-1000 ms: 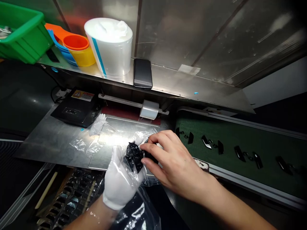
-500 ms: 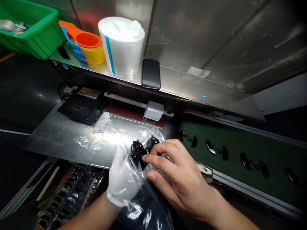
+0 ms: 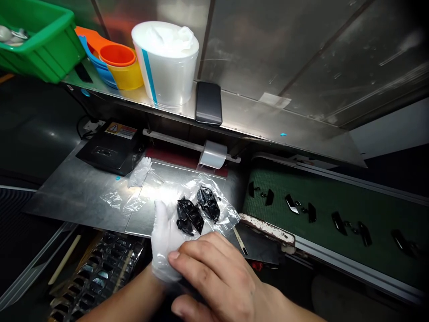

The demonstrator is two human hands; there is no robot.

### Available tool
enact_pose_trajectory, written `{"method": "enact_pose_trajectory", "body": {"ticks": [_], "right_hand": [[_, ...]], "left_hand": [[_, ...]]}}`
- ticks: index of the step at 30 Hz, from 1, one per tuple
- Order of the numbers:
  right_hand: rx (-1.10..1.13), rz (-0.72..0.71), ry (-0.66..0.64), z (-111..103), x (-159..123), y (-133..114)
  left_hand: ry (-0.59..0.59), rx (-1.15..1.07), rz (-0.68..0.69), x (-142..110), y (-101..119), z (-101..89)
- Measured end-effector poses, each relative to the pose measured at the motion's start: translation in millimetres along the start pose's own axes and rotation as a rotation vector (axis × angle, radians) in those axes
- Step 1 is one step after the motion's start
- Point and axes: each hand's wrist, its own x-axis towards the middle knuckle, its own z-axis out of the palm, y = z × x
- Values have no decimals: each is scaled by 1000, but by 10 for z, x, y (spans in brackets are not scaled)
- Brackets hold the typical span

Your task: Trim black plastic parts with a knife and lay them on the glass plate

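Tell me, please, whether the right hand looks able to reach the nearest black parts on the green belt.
Probably yes: nothing tall stands between the right hand and those black parts, only the belt's worn edge, though it would first have to leave the gloved left hand.

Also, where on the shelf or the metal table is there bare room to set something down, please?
The shelf just right of the phone; the metal table before the black box, left of the crumpled plastic. Crowded: the shelf's left end, and around left hand and right hand.
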Motion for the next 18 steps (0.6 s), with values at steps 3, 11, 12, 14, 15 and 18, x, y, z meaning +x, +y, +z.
{"method": "enact_pose_trajectory", "body": {"ticks": [3,11,12,14,15,18], "right_hand": [[18,5,6,17,-18,2],[139,19,183,-42,-264,-17],[119,10,204,-43,-312,-7],[40,13,203,-15,-396,25],[-6,13,195,11,-427,45],[-69,-3,187,100,-454,93]], "left_hand": [[3,-119,-30,31,9,19],[79,-162,126,38,22,123],[89,-161,149,40,29,114],[99,-152,160,40,46,91],[99,-148,157,38,53,84],[89,-135,148,36,58,90]]}}
